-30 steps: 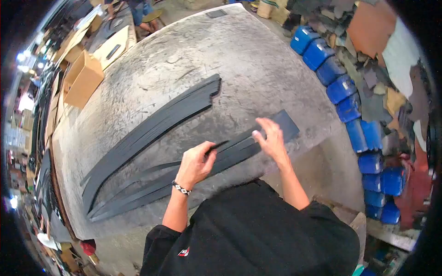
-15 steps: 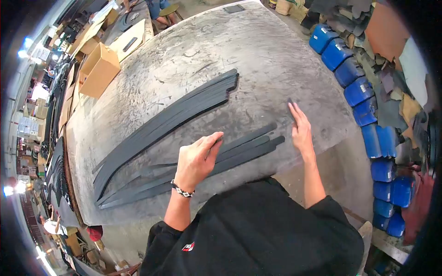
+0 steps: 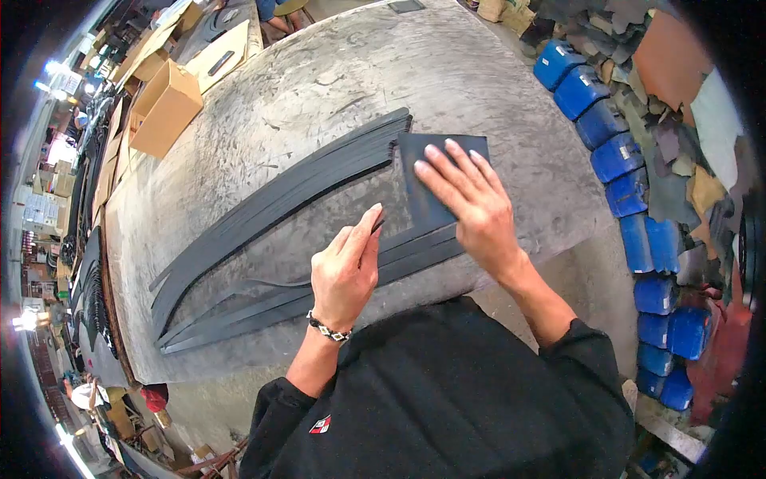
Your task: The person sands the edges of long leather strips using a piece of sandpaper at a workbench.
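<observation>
My left hand (image 3: 345,267), with a woven bracelet at its wrist, is closed over the table. Its thumb and fingers pinch a narrow black strip (image 3: 275,284), which curves away to the left; a dark edge shows at the fingertips. My right hand (image 3: 471,203) has its fingers laid across a dark square sheet (image 3: 423,188), thumb hidden. That sheet overlaps the near strips and sits beside the far pile's stepped end. Long black strips (image 3: 279,199) lie in a curved pile beyond my hands. More black strips (image 3: 423,254) run beneath and between my hands.
The grey worktable (image 3: 335,88) has a worn, marked top. At its far left stands an open cardboard box (image 3: 166,110). Blue plastic containers (image 3: 618,156) line the right side, beside leather-like scraps (image 3: 674,60). Other people are partly visible at the back and lower left.
My right hand has moved left and turned palm down, bringing the dark sheet into flat view over the strips. My left hand has shifted slightly, still pinching. The view has moved a little.
</observation>
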`<action>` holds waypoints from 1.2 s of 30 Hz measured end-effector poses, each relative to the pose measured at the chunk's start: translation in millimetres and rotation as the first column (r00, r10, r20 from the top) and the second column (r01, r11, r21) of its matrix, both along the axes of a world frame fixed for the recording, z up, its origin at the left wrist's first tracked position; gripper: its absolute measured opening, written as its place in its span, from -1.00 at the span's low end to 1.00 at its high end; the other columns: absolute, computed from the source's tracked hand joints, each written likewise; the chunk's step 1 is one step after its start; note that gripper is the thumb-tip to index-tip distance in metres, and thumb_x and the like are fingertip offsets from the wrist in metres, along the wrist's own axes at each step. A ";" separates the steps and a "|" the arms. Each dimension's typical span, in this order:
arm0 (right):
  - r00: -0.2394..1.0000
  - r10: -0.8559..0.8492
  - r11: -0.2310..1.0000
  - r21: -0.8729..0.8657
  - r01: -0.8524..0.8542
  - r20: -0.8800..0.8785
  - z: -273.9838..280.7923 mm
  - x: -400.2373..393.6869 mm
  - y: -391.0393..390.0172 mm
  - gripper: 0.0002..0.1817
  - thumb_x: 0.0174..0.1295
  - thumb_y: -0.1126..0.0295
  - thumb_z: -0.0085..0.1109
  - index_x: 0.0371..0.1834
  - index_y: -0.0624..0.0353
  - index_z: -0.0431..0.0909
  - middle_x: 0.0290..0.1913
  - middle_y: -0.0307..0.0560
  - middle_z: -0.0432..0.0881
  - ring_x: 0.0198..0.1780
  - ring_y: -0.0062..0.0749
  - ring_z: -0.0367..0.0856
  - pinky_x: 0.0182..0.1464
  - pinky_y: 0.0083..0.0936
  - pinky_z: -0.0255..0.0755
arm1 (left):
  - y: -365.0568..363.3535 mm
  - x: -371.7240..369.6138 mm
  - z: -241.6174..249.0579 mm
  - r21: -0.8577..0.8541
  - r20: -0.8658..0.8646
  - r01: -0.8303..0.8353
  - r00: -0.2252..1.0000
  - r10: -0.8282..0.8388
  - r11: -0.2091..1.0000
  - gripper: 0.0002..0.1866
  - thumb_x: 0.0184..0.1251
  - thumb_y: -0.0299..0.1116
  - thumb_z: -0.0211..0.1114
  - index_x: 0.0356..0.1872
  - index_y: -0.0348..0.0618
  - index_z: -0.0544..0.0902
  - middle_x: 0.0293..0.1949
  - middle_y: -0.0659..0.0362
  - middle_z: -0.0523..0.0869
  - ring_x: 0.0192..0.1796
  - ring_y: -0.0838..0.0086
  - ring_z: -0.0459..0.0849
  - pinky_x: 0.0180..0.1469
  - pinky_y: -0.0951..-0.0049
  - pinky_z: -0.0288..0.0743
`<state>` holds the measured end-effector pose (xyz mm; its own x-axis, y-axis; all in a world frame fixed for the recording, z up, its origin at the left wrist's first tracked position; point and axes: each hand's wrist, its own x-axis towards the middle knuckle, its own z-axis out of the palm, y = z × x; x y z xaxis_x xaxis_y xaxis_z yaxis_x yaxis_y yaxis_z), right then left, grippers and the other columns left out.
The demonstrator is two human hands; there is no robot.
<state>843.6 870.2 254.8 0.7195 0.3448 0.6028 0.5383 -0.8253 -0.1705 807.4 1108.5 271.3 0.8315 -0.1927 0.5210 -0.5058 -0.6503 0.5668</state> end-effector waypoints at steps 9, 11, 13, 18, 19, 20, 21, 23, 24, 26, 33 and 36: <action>0.997 0.051 0.998 -0.031 -0.049 0.062 4.3 14.7 1.7 -0.45 0.47 0.35 0.12 0.53 -0.15 0.65 0.62 -0.18 0.56 0.60 -0.09 0.53 0.64 0.01 0.34 | -1.4 -3.9 9.7 -0.060 0.016 0.002 1.000 -0.001 0.998 -0.62 0.30 -0.68 0.44 0.14 -0.26 0.80 -0.31 -0.04 0.77 -0.37 0.13 0.78 -0.29 0.28 0.61; 0.988 0.090 0.995 0.026 -0.094 0.127 15.0 4.3 8.5 -0.47 0.47 0.35 0.13 0.50 -0.14 0.67 0.60 -0.16 0.58 0.60 -0.08 0.53 0.63 0.01 0.35 | 3.9 -1.6 8.6 -0.006 0.078 -0.003 0.997 0.004 1.000 -0.60 0.32 -0.67 0.45 0.18 -0.23 0.80 -0.32 0.01 0.77 -0.39 0.18 0.77 -0.32 0.29 0.61; 0.962 0.209 0.978 -0.034 -0.207 0.175 30.2 -19.8 26.6 -0.48 0.47 0.32 0.13 0.49 -0.14 0.69 0.59 -0.12 0.60 0.60 -0.08 0.54 0.64 0.01 0.34 | 10.3 1.6 0.5 0.025 0.209 0.027 0.977 -0.031 0.999 -0.56 0.36 -0.65 0.48 0.27 -0.21 0.78 -0.34 0.08 0.76 -0.44 0.26 0.74 -0.39 0.30 0.59; 0.995 -0.052 0.998 -0.039 0.056 0.083 5.1 26.1 4.7 -0.46 0.47 0.36 0.12 0.50 -0.18 0.68 0.60 -0.16 0.58 0.58 -0.08 0.56 0.59 0.03 0.39 | 4.0 -4.5 9.6 -0.047 0.073 0.004 0.997 -0.001 0.999 -0.53 0.28 -0.73 0.42 0.22 -0.23 0.79 -0.38 0.06 0.70 -0.49 0.27 0.69 -0.41 0.33 0.55; 0.993 -0.032 0.999 -0.004 0.033 0.112 3.0 22.7 5.0 -0.46 0.48 0.36 0.12 0.51 -0.18 0.68 0.60 -0.15 0.59 0.58 -0.07 0.56 0.59 0.02 0.39 | 5.4 -5.1 9.8 -0.051 0.082 0.006 0.997 -0.002 0.999 -0.53 0.28 -0.72 0.43 0.22 -0.22 0.79 -0.39 0.07 0.70 -0.50 0.29 0.67 -0.42 0.34 0.54; 0.989 -0.003 1.000 0.025 0.000 0.147 11.2 18.3 9.4 -0.46 0.48 0.36 0.11 0.51 -0.17 0.67 0.59 -0.14 0.59 0.58 -0.07 0.56 0.60 0.02 0.39 | 5.8 -2.8 9.8 -0.060 0.098 -0.001 0.995 0.007 0.998 -0.53 0.28 -0.72 0.44 0.23 -0.22 0.79 -0.40 0.07 0.69 -0.51 0.31 0.66 -0.43 0.36 0.52; 0.984 0.029 0.998 0.055 -0.039 0.174 19.1 9.7 15.4 -0.46 0.48 0.35 0.11 0.51 -0.17 0.67 0.59 -0.14 0.60 0.58 -0.06 0.56 0.60 0.01 0.38 | 6.8 -1.6 8.7 -0.061 0.148 -0.001 0.989 0.010 0.998 -0.53 0.30 -0.70 0.46 0.24 -0.21 0.79 -0.41 0.08 0.70 -0.51 0.33 0.65 -0.44 0.37 0.51; 0.966 0.181 0.980 0.049 -0.192 0.184 41.2 -20.8 36.4 -0.50 0.42 0.52 0.12 0.37 -0.05 0.78 0.50 -0.06 0.69 0.56 -0.03 0.59 0.60 -0.01 0.40 | 9.5 -1.5 6.5 -0.057 0.202 0.008 0.979 0.004 0.998 -0.52 0.31 -0.68 0.50 0.26 -0.19 0.79 -0.42 0.09 0.70 -0.52 0.35 0.64 -0.45 0.39 0.49; 0.959 0.196 0.979 0.021 -0.205 0.203 34.7 -17.1 35.6 -0.48 0.45 0.44 0.12 0.46 -0.10 0.71 0.54 -0.09 0.65 0.56 -0.03 0.58 0.60 -0.01 0.39 | 9.3 -0.3 6.3 -0.057 0.217 0.010 0.976 0.003 0.998 -0.52 0.31 -0.68 0.50 0.27 -0.18 0.80 -0.42 0.09 0.71 -0.52 0.35 0.64 -0.45 0.40 0.49; 0.978 0.111 0.994 -0.015 -0.111 0.177 18.6 2.2 26.6 -0.43 0.46 0.37 0.12 0.55 -0.16 0.63 0.58 -0.14 0.60 0.56 -0.04 0.58 0.60 0.00 0.39 | 4.4 -2.4 8.6 -0.072 0.182 -0.002 0.983 0.015 0.997 -0.51 0.27 -0.72 0.48 0.24 -0.19 0.80 -0.41 0.07 0.73 -0.51 0.33 0.66 -0.44 0.39 0.51; 0.960 0.221 0.974 0.003 -0.225 0.173 43.8 -27.7 37.7 -0.48 0.48 0.28 0.14 0.51 -0.20 0.67 0.59 -0.16 0.60 0.60 -0.04 0.54 0.61 0.01 0.38 | 13.5 -4.2 5.0 -0.056 0.299 -0.011 0.954 0.028 0.998 -0.48 0.16 -0.75 0.49 0.20 -0.24 0.82 -0.39 0.06 0.74 -0.49 0.30 0.70 -0.42 0.39 0.54; 0.982 0.123 0.992 0.007 -0.125 0.146 22.4 1.4 27.5 -0.43 0.45 0.33 0.13 0.55 -0.17 0.63 0.58 -0.18 0.60 0.55 -0.02 0.58 0.58 0.01 0.42 | 14.9 -6.1 2.6 -0.070 0.325 0.009 0.946 0.014 0.997 -0.50 0.17 -0.74 0.51 0.19 -0.27 0.82 -0.36 0.04 0.77 -0.49 0.31 0.71 -0.42 0.42 0.55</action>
